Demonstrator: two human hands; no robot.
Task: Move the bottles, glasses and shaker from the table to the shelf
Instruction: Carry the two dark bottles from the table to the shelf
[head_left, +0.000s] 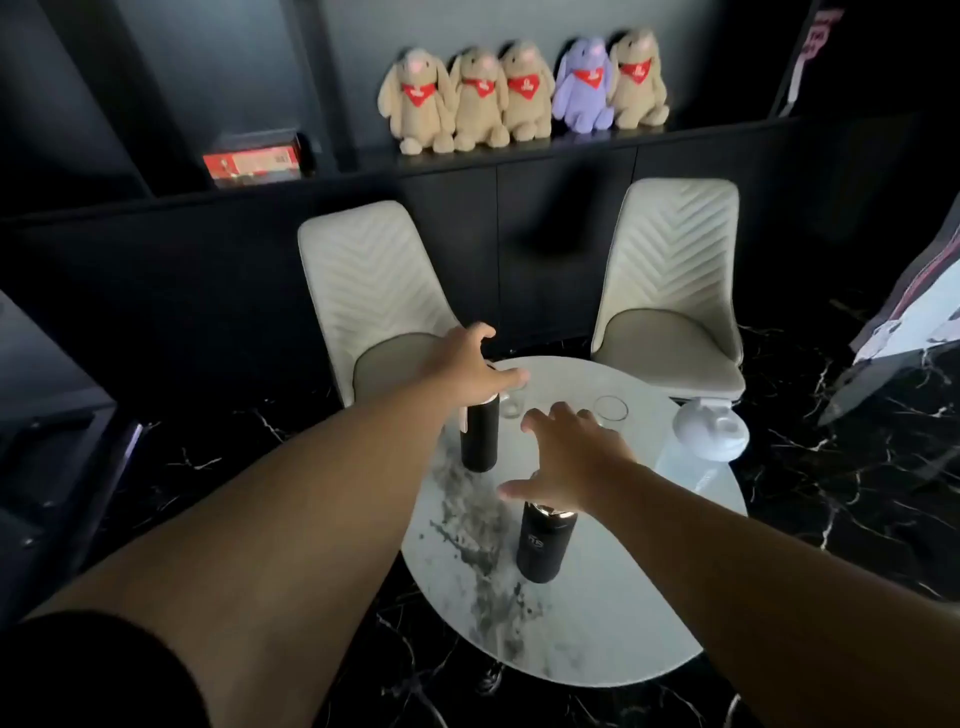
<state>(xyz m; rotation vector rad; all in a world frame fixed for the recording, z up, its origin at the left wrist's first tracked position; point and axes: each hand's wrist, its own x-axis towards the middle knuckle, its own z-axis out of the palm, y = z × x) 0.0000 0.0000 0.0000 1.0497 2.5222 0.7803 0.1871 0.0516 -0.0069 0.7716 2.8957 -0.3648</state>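
Reach step: my left hand (470, 364) spread over far bottle (479, 434) at desk (597, 613) 11 o'clock, right hand (569, 460) spread over near bottle (543, 540), centre. Next: close both, lift to shelf (519, 150).

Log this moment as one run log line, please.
stage: reaching | left hand: open above far black bottle | right hand: open above near black bottle | moved: nothing yet

Marble table (613, 623): bottles (540, 545), glasses (612, 410), shaker (698, 441).
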